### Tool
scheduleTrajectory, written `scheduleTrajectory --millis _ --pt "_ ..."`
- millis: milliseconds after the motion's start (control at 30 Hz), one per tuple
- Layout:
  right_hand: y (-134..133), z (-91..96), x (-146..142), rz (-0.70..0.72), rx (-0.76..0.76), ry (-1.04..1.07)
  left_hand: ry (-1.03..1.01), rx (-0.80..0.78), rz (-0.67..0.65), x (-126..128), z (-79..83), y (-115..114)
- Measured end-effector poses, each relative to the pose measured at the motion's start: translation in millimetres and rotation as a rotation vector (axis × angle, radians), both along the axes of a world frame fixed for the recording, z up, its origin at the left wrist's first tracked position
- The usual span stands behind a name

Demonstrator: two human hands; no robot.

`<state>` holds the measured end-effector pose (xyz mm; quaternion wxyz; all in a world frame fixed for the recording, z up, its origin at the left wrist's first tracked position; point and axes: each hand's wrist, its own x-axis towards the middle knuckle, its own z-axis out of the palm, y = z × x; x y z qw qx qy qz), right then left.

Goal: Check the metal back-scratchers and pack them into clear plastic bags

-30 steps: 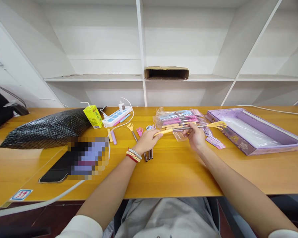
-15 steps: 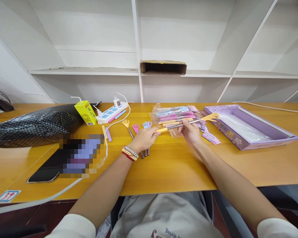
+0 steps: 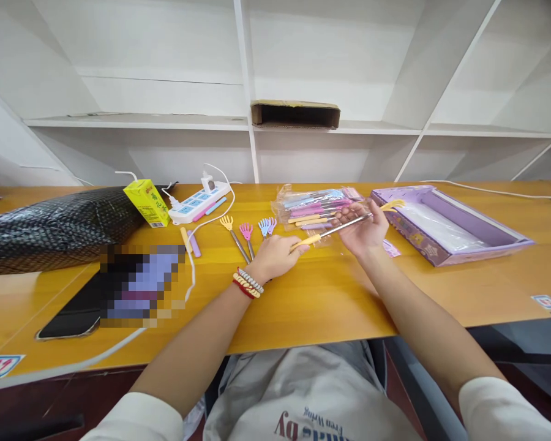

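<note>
My left hand (image 3: 278,257) is closed around the yellow handle of a back scratcher (image 3: 333,230) with a steel rod. Close to its yellow claw end, the rod lies across the fingers of my right hand (image 3: 365,229), the thumb against it. Left of my left hand lie claw-ended rods without grips: a yellow claw (image 3: 226,223), a pink claw (image 3: 246,231), a blue claw (image 3: 263,227) and a purple claw (image 3: 271,225). Behind my right hand is a pile of back scratchers in clear plastic (image 3: 316,205), with blue, pink, yellow and purple handles.
A purple open box (image 3: 468,245) holds a plastic sheet on the right. At left are a power strip (image 3: 197,203), loose coloured grips (image 3: 194,244), a yellow drink carton (image 3: 147,202), a phone (image 3: 68,312), a black wrapped bundle (image 3: 64,229) and a white cable (image 3: 193,278).
My right hand has slid along the rod toward the claw, its palm now turned up more. The left hand still grips the handle. The whole view has shifted slightly.
</note>
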<state>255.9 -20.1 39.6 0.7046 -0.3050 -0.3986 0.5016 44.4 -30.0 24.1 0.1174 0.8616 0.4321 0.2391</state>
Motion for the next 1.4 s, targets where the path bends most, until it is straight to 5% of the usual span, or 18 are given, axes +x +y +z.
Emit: scheduleTrajectory --millis 133,367,667,867,1100,1400 --pt "-3 15.3 6 -0.031 0.073 0.074 -0.088 0.028 -0.048 3 -0.9 -6" --pt "-1 32.7 -2 -0.005 0.114 -0.121 -0.308 -0.021 -0.107 11 3.5 -19" --pt "-7 14.8 -40 0.219 0.056 0.288 -0.42 -0.172 -0.097 23 8.1 -22" --pt "2 4.0 -31 0.372 0.004 0.513 -0.424 -0.312 -0.075 15 -1.6 -1" --pt "5 9.3 0 0.284 0.08 0.614 -0.329 -0.226 -0.09 12 4.8 -11" --pt "1 11.4 -16 0.139 -0.039 0.67 -0.214 -0.043 -0.04 20 4.5 -23"
